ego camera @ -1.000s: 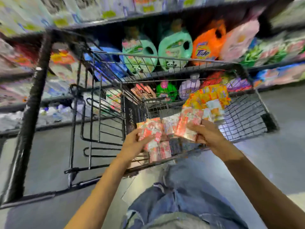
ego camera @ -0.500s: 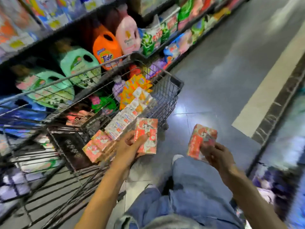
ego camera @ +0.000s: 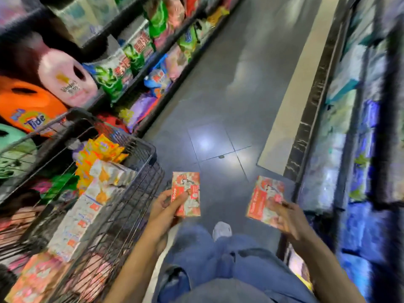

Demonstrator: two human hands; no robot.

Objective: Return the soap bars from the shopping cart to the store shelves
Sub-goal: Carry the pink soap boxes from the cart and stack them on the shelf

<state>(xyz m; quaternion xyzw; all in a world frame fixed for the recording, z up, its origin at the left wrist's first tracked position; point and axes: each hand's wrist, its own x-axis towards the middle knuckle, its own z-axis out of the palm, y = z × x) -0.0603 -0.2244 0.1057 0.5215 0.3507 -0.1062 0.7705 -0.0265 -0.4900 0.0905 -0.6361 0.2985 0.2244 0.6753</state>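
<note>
both hands (ego camera: 168, 207) have swung clear of the cart (ego camera: 140, 169), each gripping a soap bar (ego camera: 186, 193).

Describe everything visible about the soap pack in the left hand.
The flat rectangular soap pack in a pink-and-orange printed wrapper is gripped at its lower left by the left hand, thumb across its front. It stands nearly upright, face to the camera. An orange-red band with white lettering runs down its left side; the print is too blurred to read. It hangs above the grey tiled floor, right of the black wire shopping cart.
</note>
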